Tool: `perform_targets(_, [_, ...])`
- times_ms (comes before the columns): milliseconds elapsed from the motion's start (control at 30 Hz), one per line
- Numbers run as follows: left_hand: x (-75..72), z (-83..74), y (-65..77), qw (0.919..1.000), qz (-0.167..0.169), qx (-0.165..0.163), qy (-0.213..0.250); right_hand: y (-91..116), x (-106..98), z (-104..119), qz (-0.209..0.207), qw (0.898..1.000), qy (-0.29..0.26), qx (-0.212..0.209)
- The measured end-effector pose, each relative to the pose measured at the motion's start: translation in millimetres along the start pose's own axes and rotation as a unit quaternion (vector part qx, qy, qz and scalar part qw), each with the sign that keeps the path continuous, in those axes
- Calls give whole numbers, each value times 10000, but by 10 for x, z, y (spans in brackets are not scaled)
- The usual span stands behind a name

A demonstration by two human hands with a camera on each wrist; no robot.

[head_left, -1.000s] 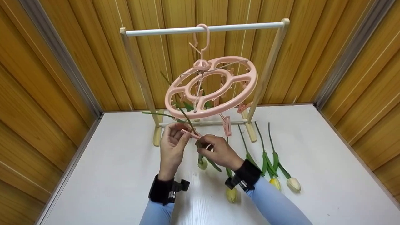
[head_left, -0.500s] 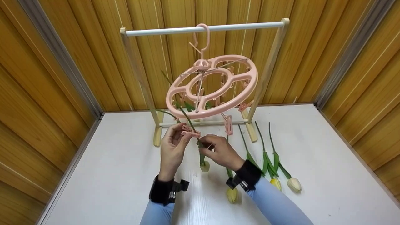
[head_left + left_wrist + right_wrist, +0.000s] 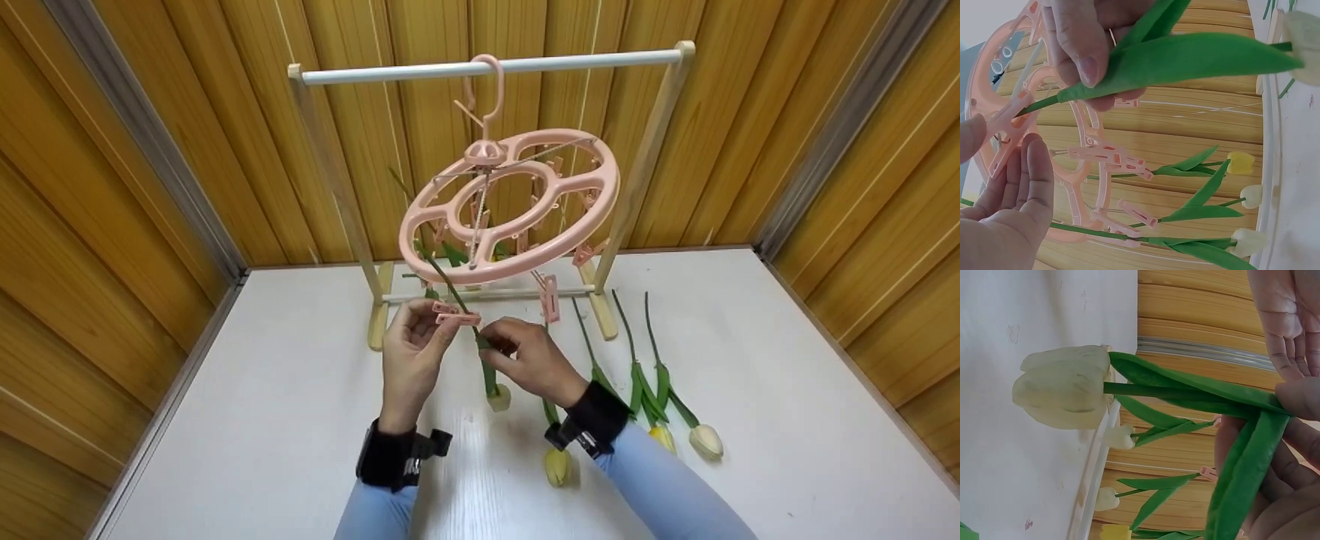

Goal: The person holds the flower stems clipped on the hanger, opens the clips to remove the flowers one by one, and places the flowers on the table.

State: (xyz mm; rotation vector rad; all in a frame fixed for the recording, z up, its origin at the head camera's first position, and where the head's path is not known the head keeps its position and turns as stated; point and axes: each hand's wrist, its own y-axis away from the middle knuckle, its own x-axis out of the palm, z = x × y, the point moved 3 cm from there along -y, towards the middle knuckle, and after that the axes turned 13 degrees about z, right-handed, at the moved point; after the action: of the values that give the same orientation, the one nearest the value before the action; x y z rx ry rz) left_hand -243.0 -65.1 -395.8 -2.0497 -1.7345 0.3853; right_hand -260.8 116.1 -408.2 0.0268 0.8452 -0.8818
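Note:
My left hand (image 3: pixel 411 356) pinches a pink clothespin (image 3: pixel 1008 132) between thumb and fingers, under the near rim of a round pink clip hanger (image 3: pixel 517 268). My right hand (image 3: pixel 536 361) grips a white tulip (image 3: pixel 1064 388) by its stem and green leaves. The flower points down toward the white table. Its stem passes between the clothespin's jaws and sticks up past the hanger's rim. In the left wrist view, several other tulips hang behind, among them a yellow one (image 3: pixel 1240 163) and a white one (image 3: pixel 1251 196), with pink clips at their stems.
The hanger hooks over the white bar (image 3: pixel 585 63) of a wooden rack. A loose pink clip (image 3: pixel 551 298) dangles at the right of its rim. Several tulips lie on the table at right, including a white one (image 3: pixel 706 442) and a yellow one (image 3: pixel 557 468) beside my right wrist.
The clothespin has turned in my left hand, showing both its arms. The held tulip's bloom has shifted slightly right. A stem behind the left hand has swung inward, and the hanger's rim has tilted slightly.

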Motion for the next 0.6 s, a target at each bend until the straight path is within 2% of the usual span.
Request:
perform_targets(367, [-19,7,5,9994,-122,-24,-308,-2,-31,2,-111,9999,-33,36])
perform_targets(600, [-24,-1,14,9990,-197,-24,-408,-2,-31,0,-152,9998,57,-108])
